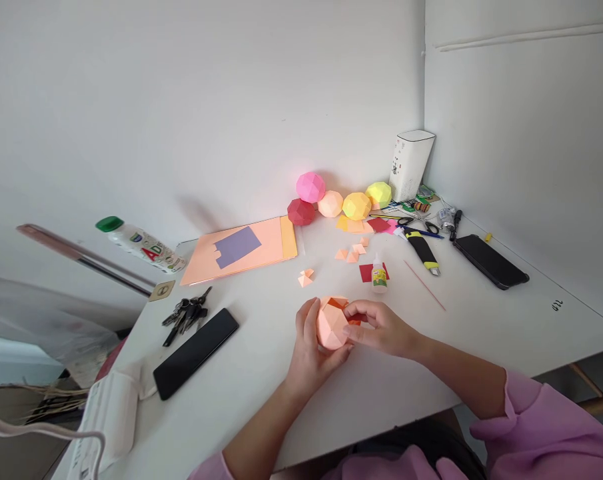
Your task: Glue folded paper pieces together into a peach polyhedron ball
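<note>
A peach faceted paper ball (332, 325), with an opening at its top, is held just above the white table near its front. Around its left side and underneath curve the fingers of my left hand (308, 353). My right hand (381, 327) pinches the ball's right edge between thumb and fingers; the fingertips are partly hidden at the opening. A small folded peach paper piece (306, 277) lies beyond the ball, and several more peach pieces (352, 253) lie farther back. The glue bottle (379, 277) stands upright beyond my right hand, by a red paper square (366, 273).
Finished paper balls (310, 187) in several colours sit along the wall. Peach sheets (201, 257) lie at the back left, near keys (186, 313) and a black phone (196, 353). A utility knife (421, 250), scissors (431, 227), a thin red stick (425, 285) and another phone (491, 261) are right.
</note>
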A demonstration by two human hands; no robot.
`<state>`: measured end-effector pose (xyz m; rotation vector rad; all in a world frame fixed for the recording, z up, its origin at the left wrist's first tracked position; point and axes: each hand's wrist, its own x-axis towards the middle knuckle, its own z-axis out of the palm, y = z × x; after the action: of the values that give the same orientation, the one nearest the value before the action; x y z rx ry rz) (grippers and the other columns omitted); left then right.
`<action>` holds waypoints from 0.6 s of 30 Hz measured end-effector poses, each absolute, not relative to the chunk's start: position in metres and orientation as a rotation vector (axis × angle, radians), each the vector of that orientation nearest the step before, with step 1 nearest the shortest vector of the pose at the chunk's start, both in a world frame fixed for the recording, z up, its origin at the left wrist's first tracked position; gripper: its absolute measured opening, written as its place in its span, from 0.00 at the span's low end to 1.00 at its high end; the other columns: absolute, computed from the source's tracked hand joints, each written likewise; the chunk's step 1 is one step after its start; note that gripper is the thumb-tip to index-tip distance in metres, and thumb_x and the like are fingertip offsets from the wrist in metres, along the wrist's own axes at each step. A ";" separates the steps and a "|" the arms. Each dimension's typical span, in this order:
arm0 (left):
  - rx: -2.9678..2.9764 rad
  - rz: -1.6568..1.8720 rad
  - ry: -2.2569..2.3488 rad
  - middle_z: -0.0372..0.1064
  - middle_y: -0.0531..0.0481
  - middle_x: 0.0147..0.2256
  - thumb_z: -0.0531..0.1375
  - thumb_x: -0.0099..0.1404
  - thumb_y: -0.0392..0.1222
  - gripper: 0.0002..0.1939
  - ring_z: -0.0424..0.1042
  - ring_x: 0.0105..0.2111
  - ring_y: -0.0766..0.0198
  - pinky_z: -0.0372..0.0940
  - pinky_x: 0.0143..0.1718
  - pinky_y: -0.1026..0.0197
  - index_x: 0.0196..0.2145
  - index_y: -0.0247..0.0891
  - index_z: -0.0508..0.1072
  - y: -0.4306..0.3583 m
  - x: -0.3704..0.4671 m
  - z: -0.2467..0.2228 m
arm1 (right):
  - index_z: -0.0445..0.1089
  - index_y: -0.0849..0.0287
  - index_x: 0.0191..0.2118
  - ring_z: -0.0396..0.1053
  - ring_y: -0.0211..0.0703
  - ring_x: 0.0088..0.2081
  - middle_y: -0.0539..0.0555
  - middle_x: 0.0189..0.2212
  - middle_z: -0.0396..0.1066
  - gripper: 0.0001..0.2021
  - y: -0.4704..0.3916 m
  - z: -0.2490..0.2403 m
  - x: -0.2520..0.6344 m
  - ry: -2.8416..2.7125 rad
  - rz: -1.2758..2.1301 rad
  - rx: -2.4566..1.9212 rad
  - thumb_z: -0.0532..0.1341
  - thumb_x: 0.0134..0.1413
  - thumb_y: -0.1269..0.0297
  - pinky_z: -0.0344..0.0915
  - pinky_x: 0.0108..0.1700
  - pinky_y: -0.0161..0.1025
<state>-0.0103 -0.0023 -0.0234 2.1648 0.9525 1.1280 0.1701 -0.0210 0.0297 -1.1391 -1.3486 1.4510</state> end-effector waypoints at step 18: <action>1.944 1.148 0.865 0.38 0.35 0.62 0.66 0.51 0.60 0.55 0.46 0.63 0.41 0.60 0.54 0.38 0.65 0.49 0.36 0.005 -0.013 -0.032 | 0.68 0.59 0.25 0.67 0.47 0.44 0.53 0.32 0.72 0.08 -0.019 0.030 0.175 -1.759 1.123 -1.086 0.65 0.51 0.67 0.64 0.47 0.44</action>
<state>-0.0134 0.0046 -0.0325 1.9438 0.8654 1.1482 0.1748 -0.0190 0.0301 -1.0860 -1.7588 1.1226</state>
